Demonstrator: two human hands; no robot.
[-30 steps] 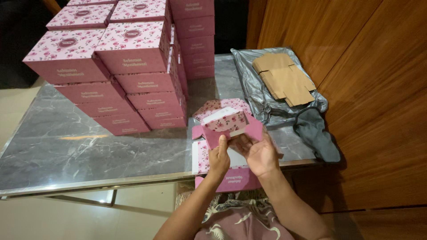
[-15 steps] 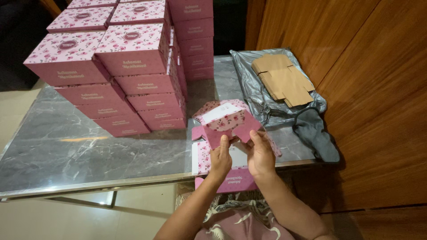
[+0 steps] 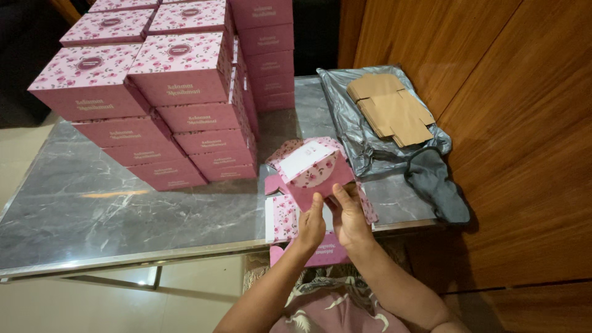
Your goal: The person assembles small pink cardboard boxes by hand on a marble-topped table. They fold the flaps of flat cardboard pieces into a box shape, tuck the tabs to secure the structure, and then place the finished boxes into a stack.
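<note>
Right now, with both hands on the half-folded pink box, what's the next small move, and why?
Probably press the near flap inward with both thumbs. The left hand and right hand pinch the box at its near edge, its walls are raised but the lid side is open, and it looks unlocked beside the finished stack. The flat sheet beneath can wait.

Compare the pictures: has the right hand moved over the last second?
Yes. The right hand has shifted left, toward the left hand and away from the grey bag, and now pinches the pink box flap.
</note>
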